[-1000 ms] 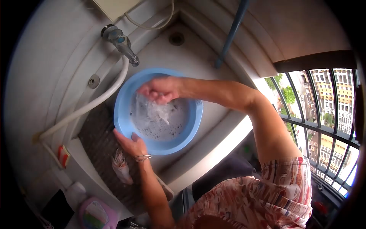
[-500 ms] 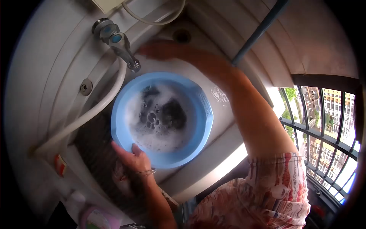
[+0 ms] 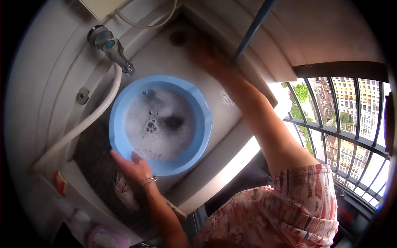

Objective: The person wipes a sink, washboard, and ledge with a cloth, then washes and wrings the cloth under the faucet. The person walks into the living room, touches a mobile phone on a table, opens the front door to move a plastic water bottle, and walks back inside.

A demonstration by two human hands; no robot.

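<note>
A round light-blue plastic basin [image 3: 118, 138] with soapy, foamy water [image 3: 142, 142] stands in a white sink [image 3: 217, 120]. My left hand [image 3: 134, 167] is closed on its near-left rim, thumb over the edge. A dark patch shows through the foam. My right hand [image 3: 202, 51] reaches past the basin, close to the drain hole [image 3: 178, 38] in the far corner. Shadow and motion blur hide its fingers, and I cannot make out anything in it. Below my left hand lies a pale, ridged thing [image 3: 125, 191] of unclear kind.
A chrome tap [image 3: 118, 53] juts from the wall at left, beside a white hose [image 3: 99, 109]. A blue pole [image 3: 252, 31] slants in from the top. At right is a barred window [image 3: 345, 134]. A purple-pink container [image 3: 105, 237] sits at bottom left.
My right hand has swept from near the tap rightward to the far corner. The view has shifted, with the basin and tap now further left. My left hand stays on the rim.
</note>
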